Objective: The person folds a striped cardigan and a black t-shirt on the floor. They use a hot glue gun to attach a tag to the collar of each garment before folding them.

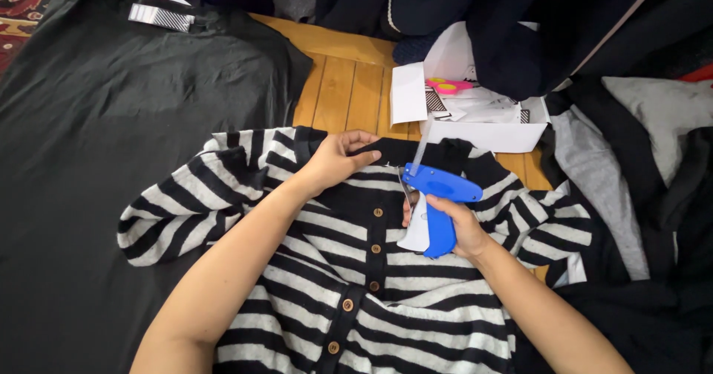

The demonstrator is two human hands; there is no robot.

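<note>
1. The striped top (386,300) is black and white, with brown buttons down the front. It lies flat on the wooden surface (349,84), in the middle, right under both hands.
2. The left hand (338,158) holds the black collar of the top. Its fingers (364,140) are pinched on the cloth.
3. The right hand (460,229) holds a blue tagging gun (438,196). Its fingers are wrapped tight around the handle (a white paper tag (416,233) sits just beside it).
4. The tip of the gun points at the collar.
5. A white box (483,129) sits past the top, with pink scissors (449,86) inside.
6. A black shirt (111,121) lies flat to the left.
</note>
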